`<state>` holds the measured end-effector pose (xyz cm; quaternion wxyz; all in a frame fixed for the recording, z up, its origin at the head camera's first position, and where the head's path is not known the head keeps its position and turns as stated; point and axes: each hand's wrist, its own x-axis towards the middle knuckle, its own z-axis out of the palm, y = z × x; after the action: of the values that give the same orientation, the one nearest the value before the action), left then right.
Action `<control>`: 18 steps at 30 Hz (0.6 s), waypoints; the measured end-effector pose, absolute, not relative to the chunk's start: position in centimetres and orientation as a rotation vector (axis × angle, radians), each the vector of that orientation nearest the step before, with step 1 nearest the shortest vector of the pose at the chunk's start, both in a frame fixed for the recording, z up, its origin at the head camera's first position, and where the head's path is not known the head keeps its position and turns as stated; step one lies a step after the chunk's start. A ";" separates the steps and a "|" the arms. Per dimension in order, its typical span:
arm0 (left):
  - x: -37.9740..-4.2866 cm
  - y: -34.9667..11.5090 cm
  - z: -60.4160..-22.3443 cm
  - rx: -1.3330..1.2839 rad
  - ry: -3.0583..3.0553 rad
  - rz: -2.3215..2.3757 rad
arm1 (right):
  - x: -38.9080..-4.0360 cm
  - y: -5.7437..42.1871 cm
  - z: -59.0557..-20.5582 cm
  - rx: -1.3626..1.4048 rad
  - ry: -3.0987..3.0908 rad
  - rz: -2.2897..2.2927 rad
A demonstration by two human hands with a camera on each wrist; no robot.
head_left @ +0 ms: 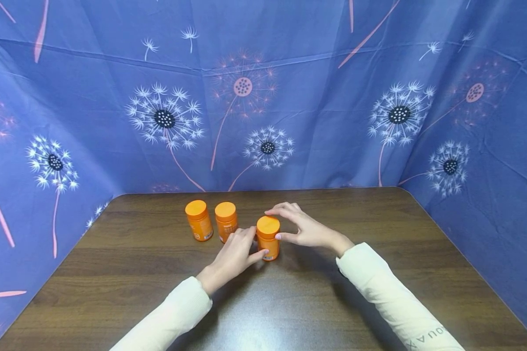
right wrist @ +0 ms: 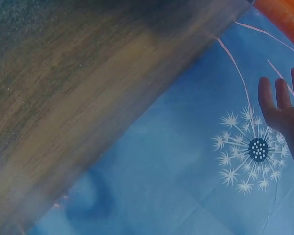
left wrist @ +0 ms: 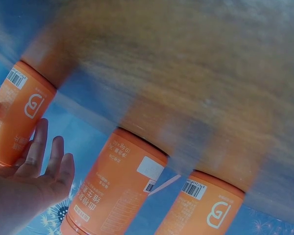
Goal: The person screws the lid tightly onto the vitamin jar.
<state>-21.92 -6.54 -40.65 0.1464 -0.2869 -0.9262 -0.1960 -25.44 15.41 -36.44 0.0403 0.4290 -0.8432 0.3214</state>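
Note:
An orange bottle [head_left: 271, 247] with an orange screw lid stands upright on the table, between my two hands. My left hand [head_left: 234, 256] holds it low, thumb across its front and fingers along its left side. In the left wrist view, the other fingers of the left hand [left wrist: 44, 171] spread away from the bottle [left wrist: 20, 110]. My right hand [head_left: 305, 229] is around the lid [head_left: 268, 224], thumb at its right side and index finger by its back edge. In the right wrist view, several fingers [right wrist: 281, 93] extend loosely below a corner of an orange bottle [right wrist: 284, 19].
Two matching orange bottles, one at far left [head_left: 199, 222] and one beside it [head_left: 226, 220], stand upright left of the held one. The brown wooden table [head_left: 377, 292] ends at a blue dandelion-print cloth [head_left: 325, 122] behind and at both sides.

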 end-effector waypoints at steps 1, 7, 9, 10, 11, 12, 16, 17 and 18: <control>-21.9 -6.5 -40.6 -0.826 -2.668 -0.565 | -25.5 15.4 -36.4 1.330 -2.578 0.983; -21.9 -6.5 -40.5 -0.823 -2.677 -0.575 | -25.7 15.5 -36.4 1.384 -2.549 0.970; -21.8 -6.5 -40.6 -0.819 -2.681 -0.574 | -25.7 15.5 -36.5 1.381 -2.552 0.966; -21.8 -6.5 -40.6 -0.818 -2.680 -0.572 | -25.8 15.5 -36.5 1.375 -2.555 0.965; -21.8 -6.5 -40.6 -0.819 -2.679 -0.572 | -25.8 15.5 -36.5 1.363 -2.562 0.965; -21.8 -6.5 -40.6 -0.820 -2.676 -0.570 | -25.8 15.5 -36.5 1.348 -2.570 0.962; -21.8 -6.5 -40.6 -0.825 -2.664 -0.560 | -25.8 15.4 -36.4 1.289 -2.592 0.956; -21.8 -6.5 -40.6 -0.826 -2.663 -0.562 | -25.7 15.4 -36.4 1.274 -2.593 0.952; -21.9 -6.5 -40.6 -0.827 -2.662 -0.560 | -25.7 15.3 -36.4 1.260 -2.591 0.949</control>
<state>-21.86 -6.50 -40.60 0.1484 -0.2876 -0.9259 -0.1948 -25.73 15.31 -36.39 0.0539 0.4148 -0.8530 0.3122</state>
